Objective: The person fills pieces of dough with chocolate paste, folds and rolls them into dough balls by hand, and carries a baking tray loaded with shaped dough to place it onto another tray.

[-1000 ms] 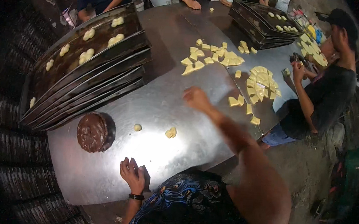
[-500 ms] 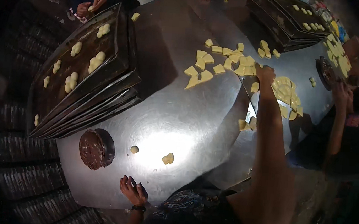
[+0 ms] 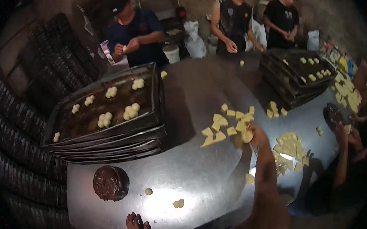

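Note:
My right hand [image 3: 257, 135] reaches far over the metal table, its fingers closed on pale yellow dough pieces [image 3: 246, 137] at the edge of a scattered group. Other flat cut dough pieces [image 3: 219, 121] lie just left of it. Another spread of cut dough [image 3: 290, 145] is to its right. At the near edge my left hand [image 3: 138, 227] hovers with curled, parted fingers and nothing in them. Beyond it are a small round dough ball [image 3: 148, 191], a loose dough piece [image 3: 178, 203] and a round mound of glossy dark brown paste [image 3: 106, 183].
A stack of dark trays [image 3: 156, 140] with dough-ball clusters on top stands at the left. A second tray stack [image 3: 293, 94] is at the far right. Several people work around the table; a co-worker's hands [image 3: 347, 133] are at the right, beside more brown paste [image 3: 333, 114].
The view has tilted up, bringing the people across the table into sight. My right hand has shifted left over the dough and closed on pieces there. My left hand stays near the table edge.

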{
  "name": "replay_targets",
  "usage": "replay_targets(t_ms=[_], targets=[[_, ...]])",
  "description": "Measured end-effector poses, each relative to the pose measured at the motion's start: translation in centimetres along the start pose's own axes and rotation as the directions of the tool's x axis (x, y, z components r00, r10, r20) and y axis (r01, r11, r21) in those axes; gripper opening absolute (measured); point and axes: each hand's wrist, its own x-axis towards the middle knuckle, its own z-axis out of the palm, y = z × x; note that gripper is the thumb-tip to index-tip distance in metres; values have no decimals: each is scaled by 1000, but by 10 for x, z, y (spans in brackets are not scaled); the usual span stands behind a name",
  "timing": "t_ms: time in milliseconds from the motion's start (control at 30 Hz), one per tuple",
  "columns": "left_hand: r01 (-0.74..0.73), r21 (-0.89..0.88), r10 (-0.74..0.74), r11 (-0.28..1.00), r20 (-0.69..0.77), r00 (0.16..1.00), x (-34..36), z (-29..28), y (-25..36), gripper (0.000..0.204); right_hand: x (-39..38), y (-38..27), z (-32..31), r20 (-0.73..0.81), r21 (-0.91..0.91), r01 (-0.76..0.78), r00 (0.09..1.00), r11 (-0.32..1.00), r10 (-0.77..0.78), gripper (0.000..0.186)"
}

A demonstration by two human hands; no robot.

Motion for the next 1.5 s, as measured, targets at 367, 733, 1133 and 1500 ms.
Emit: replay_targets(t_ms=[367, 733, 1133, 1500], targets=[[407, -802, -215, -438, 533, 819, 72, 8, 55, 43, -197, 203, 272, 615, -194, -682, 476, 705, 629, 53], [565, -809, -317, -164, 586, 746, 8, -102, -79, 22, -269, 306, 369, 457, -610, -311, 613, 728, 645, 45], [251, -120, -259, 961, -58, 964, -49, -43, -128, 19, -243, 376, 348, 661, -746, 656, 708, 117, 248, 30], [228, -82, -240, 970, -196, 951, -68, -33, -131, 22, -226, 252, 263, 165, -961, 172, 985, 218, -50, 28]])
